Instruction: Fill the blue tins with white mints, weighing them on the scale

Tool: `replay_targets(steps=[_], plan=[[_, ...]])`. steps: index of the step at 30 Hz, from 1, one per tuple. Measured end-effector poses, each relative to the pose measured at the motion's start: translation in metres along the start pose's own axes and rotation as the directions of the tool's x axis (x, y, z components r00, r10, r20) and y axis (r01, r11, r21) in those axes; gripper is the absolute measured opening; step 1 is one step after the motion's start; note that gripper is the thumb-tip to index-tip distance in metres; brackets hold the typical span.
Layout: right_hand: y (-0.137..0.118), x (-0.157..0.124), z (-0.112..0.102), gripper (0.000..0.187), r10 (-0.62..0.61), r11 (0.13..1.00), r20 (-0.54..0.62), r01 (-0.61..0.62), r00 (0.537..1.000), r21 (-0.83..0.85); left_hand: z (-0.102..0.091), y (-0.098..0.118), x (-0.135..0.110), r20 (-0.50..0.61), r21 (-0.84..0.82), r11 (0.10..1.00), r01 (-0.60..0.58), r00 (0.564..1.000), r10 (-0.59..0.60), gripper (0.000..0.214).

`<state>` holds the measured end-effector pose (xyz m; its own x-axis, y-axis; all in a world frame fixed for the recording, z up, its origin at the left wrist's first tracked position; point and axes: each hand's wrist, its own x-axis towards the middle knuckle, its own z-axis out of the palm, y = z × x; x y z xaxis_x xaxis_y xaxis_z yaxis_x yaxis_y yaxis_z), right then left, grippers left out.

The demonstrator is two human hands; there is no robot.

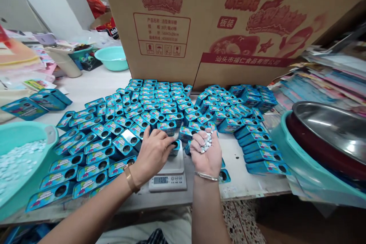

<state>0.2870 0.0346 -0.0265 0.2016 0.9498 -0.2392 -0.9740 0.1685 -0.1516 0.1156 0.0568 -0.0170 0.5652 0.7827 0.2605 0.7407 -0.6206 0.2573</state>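
Note:
My left hand (154, 150), with a gold bracelet at the wrist, closes its fingertips on a small blue candy box (176, 145) that stands on a white digital scale (167, 182). The box has a round dark hole in its top, partly hidden by the fingers. Digits show on the scale's display. Just to the right, my right hand (206, 152) is turned palm up and cupped, its fingers curled around a heap of pale candies (206, 143). Many more blue boxes (98, 145) with round holes stand packed around both hands.
At the left edge a turquoise basin (51, 137) holds pale candies. Steel and red basins (328, 122) are stacked in another turquoise basin at right. A large cardboard carton (194, 19) stands behind the boxes. A smaller turquoise bowl (113, 59) sits at back left.

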Motion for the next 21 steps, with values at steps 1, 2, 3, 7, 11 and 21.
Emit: replay_targets(steps=[1, 2, 3, 7, 11, 21], plan=[[0.0, 0.0, 0.0, 0.021, 0.004, 1.0, 0.007, -0.004, 1.0, -0.002, 0.001, -0.001, 0.0, -0.005, 0.007, 1.0, -0.002, 1.0, 0.002, 0.018], [0.0, 0.0, -0.001, 0.02, 0.006, 1.0, 0.014, -0.006, 1.0, -0.005, 0.001, -0.001, -0.001, -0.01, 0.017, 1.0, -0.003, 1.0, 0.003, 0.018], [0.0, 0.0, -0.001, 0.019, 0.006, 1.0, 0.021, -0.006, 1.0, -0.009, 0.001, -0.001, -0.001, -0.014, 0.032, 0.999, -0.007, 1.0, 0.007, 0.02], [-0.001, -0.001, -0.003, 0.015, -0.002, 0.999, 0.044, 0.004, 0.999, -0.04, -0.001, 0.0, 0.0, -0.023, 0.14, 0.99, -0.036, 0.999, 0.039, 0.023], [-0.002, -0.003, -0.003, 0.012, -0.001, 0.999, 0.051, 0.003, 0.999, -0.036, -0.002, 0.001, 0.001, -0.014, 0.207, 0.978, -0.041, 0.999, 0.045, 0.023], [0.008, -0.014, 0.011, 0.019, 0.032, 0.999, -0.02, -0.032, 0.999, 0.013, -0.025, -0.014, -0.01, -0.102, -0.031, 0.998, 0.049, 0.993, -0.052, 0.018]])
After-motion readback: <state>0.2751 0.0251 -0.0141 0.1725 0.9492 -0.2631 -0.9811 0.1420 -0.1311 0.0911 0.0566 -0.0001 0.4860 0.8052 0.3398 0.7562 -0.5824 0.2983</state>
